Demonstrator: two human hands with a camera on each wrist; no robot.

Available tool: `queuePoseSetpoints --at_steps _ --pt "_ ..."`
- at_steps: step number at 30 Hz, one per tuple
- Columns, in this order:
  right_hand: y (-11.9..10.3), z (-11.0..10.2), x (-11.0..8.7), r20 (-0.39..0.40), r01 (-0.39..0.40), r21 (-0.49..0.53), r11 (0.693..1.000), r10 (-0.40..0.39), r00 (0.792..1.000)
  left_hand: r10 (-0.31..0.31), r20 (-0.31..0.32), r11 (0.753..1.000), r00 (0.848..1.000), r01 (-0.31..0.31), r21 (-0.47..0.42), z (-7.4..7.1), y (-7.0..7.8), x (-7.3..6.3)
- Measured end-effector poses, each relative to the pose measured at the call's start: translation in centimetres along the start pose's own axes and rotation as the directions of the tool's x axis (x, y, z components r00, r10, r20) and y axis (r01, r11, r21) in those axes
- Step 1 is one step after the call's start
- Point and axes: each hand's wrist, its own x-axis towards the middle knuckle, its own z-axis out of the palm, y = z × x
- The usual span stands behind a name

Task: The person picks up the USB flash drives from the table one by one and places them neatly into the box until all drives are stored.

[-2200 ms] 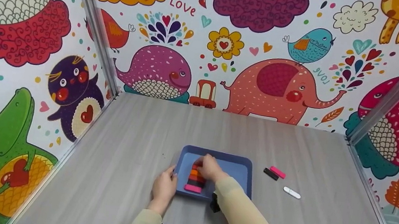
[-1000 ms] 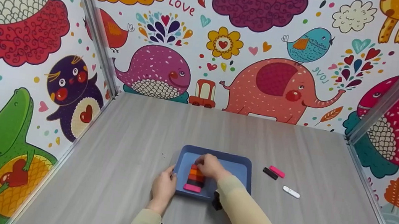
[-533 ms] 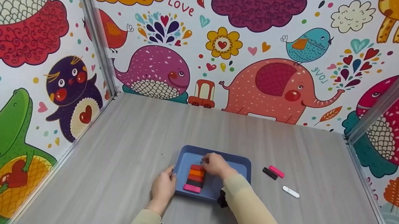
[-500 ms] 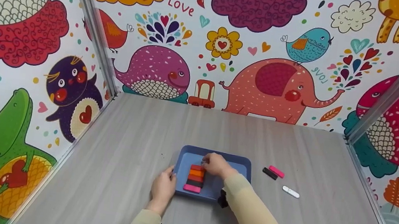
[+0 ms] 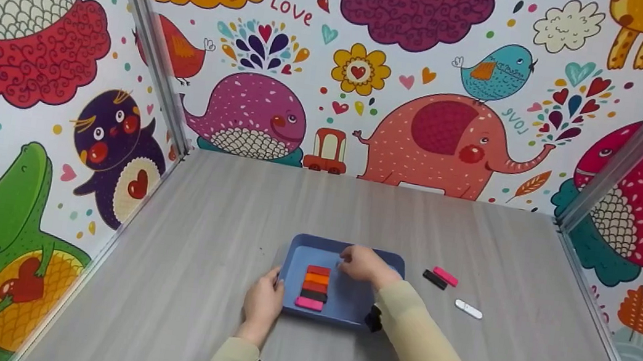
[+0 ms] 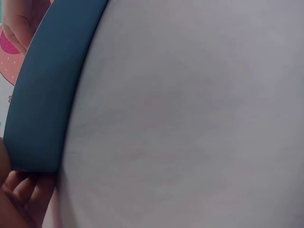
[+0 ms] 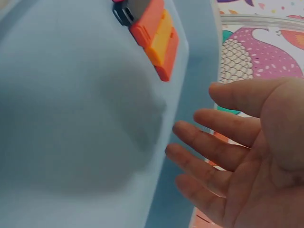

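Observation:
My left hand [image 5: 263, 302] grips the left edge of a shallow blue tray [image 5: 350, 299]. In the left wrist view, its fingers [image 6: 40, 195] lie beneath the tray wall [image 6: 50, 90]. Several small sticks that look like USB drives form a column inside the tray's left half: a red one [image 5: 319, 270], an orange one [image 5: 316, 279], a black one [image 5: 314, 296] and a pink one [image 5: 309, 304] nearest me. Above the tray's right half hovers my right hand [image 5: 366, 265], holding nothing. The right wrist view shows its fingers [image 7: 209, 149] spread and relaxed, apart from the sticks.
On the grey table [image 5: 216, 222], to the right of the tray, lie a black stick [image 5: 435, 279], a pink stick [image 5: 445, 276] beside it and a white stick [image 5: 468, 309] nearer me. Walls printed with cartoon animals [image 5: 438, 146] enclose the back and sides.
My right hand has moved right, away from the column of sticks, and uncovered the red one at its far end. The left hand stays on the tray's edge.

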Motion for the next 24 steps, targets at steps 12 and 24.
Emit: queuePoseSetpoints --at_steps 12,24 --pt "1.7 -3.1 -2.5 -0.045 0.035 0.039 0.999 -0.033 0.998 -0.001 -0.004 1.0 1.0 0.001 -0.019 0.0 0.0 -0.1" --pt "4.7 -5.4 -4.9 -0.093 0.082 0.127 0.989 -0.07 0.993 0.009 -0.019 1.0 1.0 -0.009 -0.007 0.2 0.0 0.0"
